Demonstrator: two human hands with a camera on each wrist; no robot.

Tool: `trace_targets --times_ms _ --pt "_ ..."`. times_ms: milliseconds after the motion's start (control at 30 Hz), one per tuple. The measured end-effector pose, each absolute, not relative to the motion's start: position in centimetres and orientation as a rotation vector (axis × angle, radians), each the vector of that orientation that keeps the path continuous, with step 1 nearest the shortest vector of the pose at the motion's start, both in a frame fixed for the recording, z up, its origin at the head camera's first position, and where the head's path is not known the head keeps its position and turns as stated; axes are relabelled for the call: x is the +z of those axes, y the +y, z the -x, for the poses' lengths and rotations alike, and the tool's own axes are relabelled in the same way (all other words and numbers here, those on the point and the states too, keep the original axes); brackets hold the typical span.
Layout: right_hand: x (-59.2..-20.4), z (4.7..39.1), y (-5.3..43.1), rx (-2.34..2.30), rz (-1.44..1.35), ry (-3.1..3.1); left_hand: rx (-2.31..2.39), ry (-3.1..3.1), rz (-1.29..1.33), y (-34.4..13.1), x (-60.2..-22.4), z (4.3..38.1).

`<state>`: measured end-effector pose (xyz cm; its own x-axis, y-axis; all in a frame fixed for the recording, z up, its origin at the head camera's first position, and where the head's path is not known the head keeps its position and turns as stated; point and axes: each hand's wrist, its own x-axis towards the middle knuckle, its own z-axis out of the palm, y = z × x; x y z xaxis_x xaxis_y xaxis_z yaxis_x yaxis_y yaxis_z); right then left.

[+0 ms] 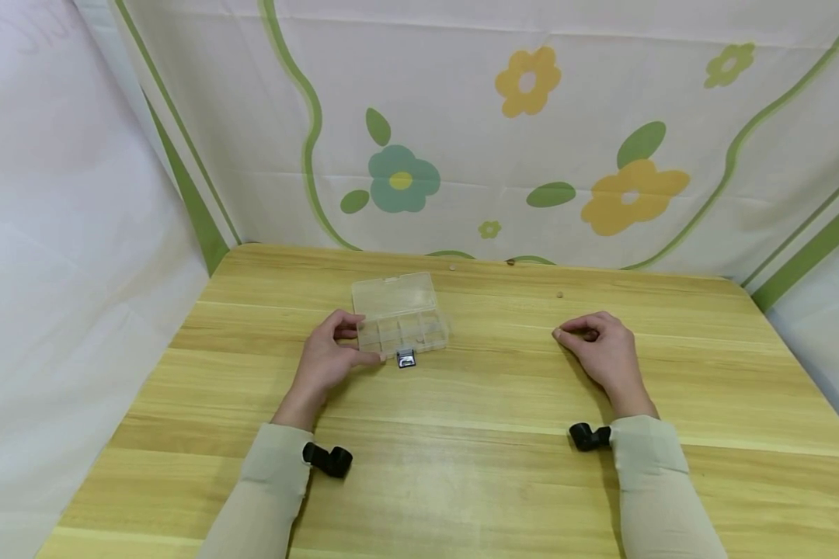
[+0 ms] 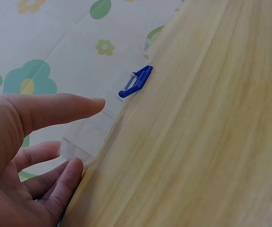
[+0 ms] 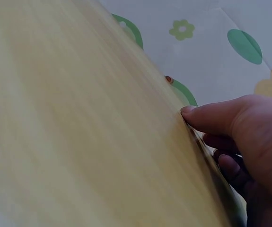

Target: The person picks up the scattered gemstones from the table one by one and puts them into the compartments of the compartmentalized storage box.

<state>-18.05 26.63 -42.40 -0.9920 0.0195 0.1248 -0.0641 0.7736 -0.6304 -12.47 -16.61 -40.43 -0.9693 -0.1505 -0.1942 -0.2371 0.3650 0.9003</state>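
Observation:
A clear plastic compartment box [image 1: 389, 338] lies on the table with its lid [image 1: 394, 296] folded back and its dark blue latch [image 2: 136, 81] hanging at the front. My left hand [image 1: 326, 353] holds the box's left end, thumb along the front wall and other fingers at the left side. Farther right, my right hand [image 1: 601, 347] has its thumb and index fingertips together, low at the tabletop. Whether a small thing is between them I cannot tell. Beyond that hand lies a small tan piece [image 1: 559, 295].
Near the back edge of the wooden table [image 1: 461, 466] are a small brown piece [image 1: 510, 262] and a small pale piece [image 1: 452, 268]. Behind the table hangs a white curtain [image 1: 461, 93] with printed flowers. A black camera [image 1: 332, 461] sits on the left wrist.

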Motion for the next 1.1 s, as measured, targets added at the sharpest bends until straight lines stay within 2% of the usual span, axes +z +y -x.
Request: trace_targets --times_ms 367,1100 --pt "-42.2 17.9 25.7 1.029 -0.039 -2.838 1.685 2.529 0.357 -16.6 -40.4 12.5" --pt "-41.4 18.2 20.5 1.136 -0.158 -2.801 1.7 2.518 0.365 -16.5 -40.4 12.3"
